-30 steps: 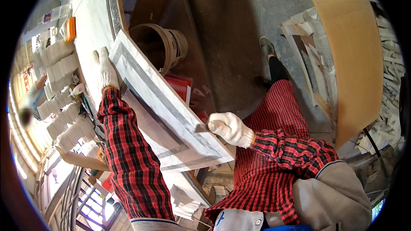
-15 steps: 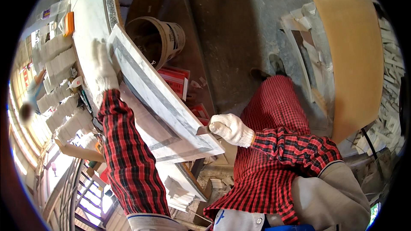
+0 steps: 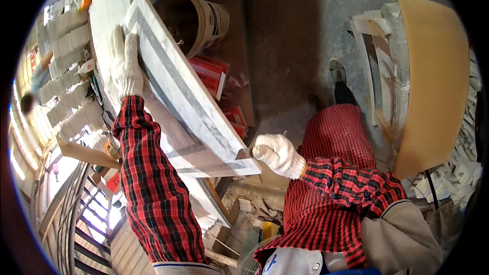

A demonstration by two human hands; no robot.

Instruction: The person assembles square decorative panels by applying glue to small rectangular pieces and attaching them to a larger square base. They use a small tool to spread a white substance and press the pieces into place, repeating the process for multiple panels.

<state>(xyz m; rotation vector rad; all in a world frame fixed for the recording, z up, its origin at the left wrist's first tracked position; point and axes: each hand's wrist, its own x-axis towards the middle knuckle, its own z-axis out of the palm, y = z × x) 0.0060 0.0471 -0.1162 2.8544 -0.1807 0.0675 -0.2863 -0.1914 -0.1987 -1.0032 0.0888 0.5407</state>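
A marble panel (image 3: pixel 175 79), white with grey inlaid bands, lies tilted across the worktable and juts over its edge. My left hand (image 3: pixel 126 66), in a white knitted glove, rests along the panel's far left side, fingers stretched out. At the panel's near right corner, my gloved right hand (image 3: pixel 279 157) is closed, thumb uppermost. Its fingers pinch a small flat grey-brown piece (image 3: pixel 245 154) against the panel edge; its exact kind is unclear, and most of it is hidden by the glove.
A white bucket (image 3: pixel 213 23) and red boxes (image 3: pixel 208 74) stand below the panel's right side. Stacks of pale tiles (image 3: pixel 69 63) line the left, with a person (image 3: pixel 38 79) beyond. A tan board (image 3: pixel 433 81) leans at right, before heaped offcuts (image 3: pixel 461 153).
My left hand, blurred before, now lies sharp and flat against the panel's side. The view has shifted slightly. The right hand stays at the panel's corner, still gripping the small piece.
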